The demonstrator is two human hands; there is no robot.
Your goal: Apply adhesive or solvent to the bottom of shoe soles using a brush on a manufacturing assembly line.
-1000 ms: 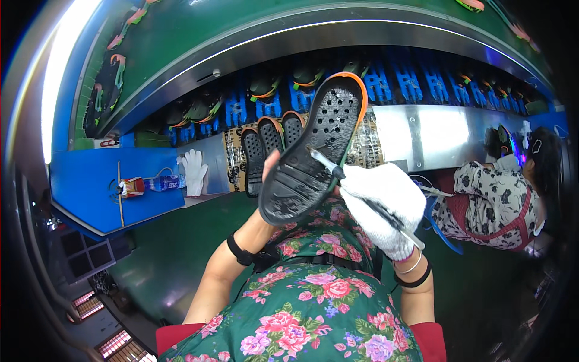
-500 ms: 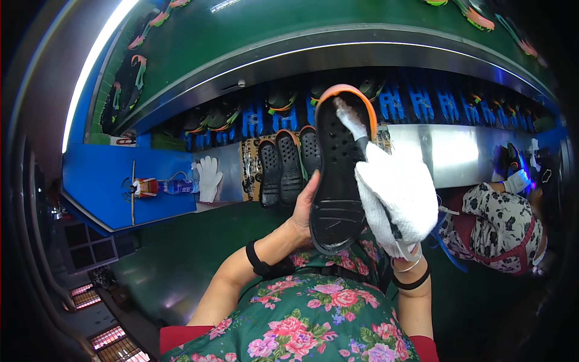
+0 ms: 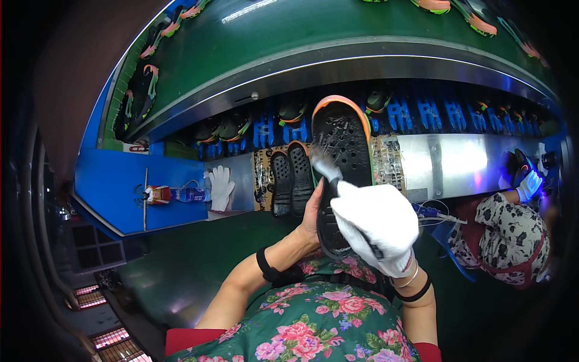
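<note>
A black shoe sole with an orange rim and rows of holes stands tilted up in front of me. My bare left hand is closed around its left edge, thumb showing and the other fingers hidden behind it. My right hand, in a white knit glove, grips a brush with a dark handle. The bristles rest against the left side of the sole, around its middle. Wet-looking whitish streaks show on the perforated part. Beside it, two more black soles lie on cardboard.
A metal ledge runs under a green conveyor belt carrying shoe parts. Blue racks line the space beneath. On the left, a blue panel holds a bottle; a white glove lies nearby. A co-worker sits at right.
The brush has moved from the sole's orange-rimmed far end down to its left edge, my right hand coming nearer and left. My left hand keeps its hold. The whole view has shifted slightly.
</note>
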